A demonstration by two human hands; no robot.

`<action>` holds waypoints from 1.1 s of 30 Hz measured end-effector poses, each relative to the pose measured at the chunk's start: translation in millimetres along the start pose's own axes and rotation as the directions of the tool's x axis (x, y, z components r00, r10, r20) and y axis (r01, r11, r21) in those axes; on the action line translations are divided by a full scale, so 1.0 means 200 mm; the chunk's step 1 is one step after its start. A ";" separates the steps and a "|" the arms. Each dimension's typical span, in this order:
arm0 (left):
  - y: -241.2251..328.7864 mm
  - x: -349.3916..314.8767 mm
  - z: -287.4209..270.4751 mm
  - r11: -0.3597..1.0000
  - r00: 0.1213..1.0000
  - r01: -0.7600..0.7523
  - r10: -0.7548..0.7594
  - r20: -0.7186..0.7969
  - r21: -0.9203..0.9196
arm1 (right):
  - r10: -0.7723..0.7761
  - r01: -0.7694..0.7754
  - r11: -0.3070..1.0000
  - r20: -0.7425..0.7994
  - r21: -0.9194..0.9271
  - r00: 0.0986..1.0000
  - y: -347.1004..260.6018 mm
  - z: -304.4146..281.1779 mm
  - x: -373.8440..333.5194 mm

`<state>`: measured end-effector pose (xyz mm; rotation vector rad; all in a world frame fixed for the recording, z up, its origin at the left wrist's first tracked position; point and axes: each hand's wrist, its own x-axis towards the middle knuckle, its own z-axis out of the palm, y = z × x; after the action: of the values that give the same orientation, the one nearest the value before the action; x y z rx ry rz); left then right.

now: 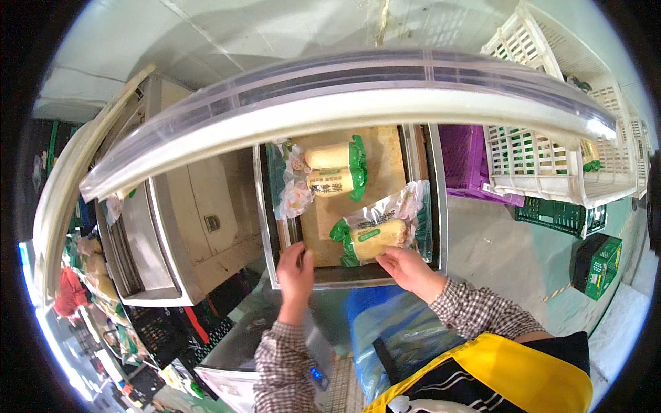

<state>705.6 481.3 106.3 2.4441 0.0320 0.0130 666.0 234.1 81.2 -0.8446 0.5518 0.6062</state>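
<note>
Over the bed (319,230), parted right fingers (394,257) touch the nearer packet (375,237); half-open left fingers (291,255) hold nothing.

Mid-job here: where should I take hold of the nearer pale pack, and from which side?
Probably the plump body of the nearer pack, from the near side: it is thick and rounded, while the flower-printed film end looks thin. The right hand is at that near edge; the lid arches beyond.

In the machine (387,160), the left bag (330,167) lies behind the right bag (377,239).
</note>
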 end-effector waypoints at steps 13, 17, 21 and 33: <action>0.24 0.69 0.58 -0.340 0.518 0.597 -0.528 0.673 -0.726 | 0.190 0.125 0.901 -0.636 0.416 0.748 0.10 0.22 0.22; 0.18 0.69 0.55 -0.311 0.542 0.560 -0.563 0.624 -0.768 | 0.156 0.291 0.739 -0.575 0.608 0.803 0.14 0.23 0.22; 0.24 0.48 0.55 -0.226 0.681 0.563 -0.418 0.601 -0.795 | 0.102 0.189 0.790 -0.429 0.583 0.897 0.20 0.00 0.17; 0.25 -0.61 -0.15 -0.137 0.913 0.300 -0.245 0.326 -0.944 | 0.153 0.031 0.947 -0.536 0.318 0.830 0.24 0.02 0.61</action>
<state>584.7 458.9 161.1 0.7582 0.3989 -0.1581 720.1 295.7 -21.7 -0.6914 1.1845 0.3041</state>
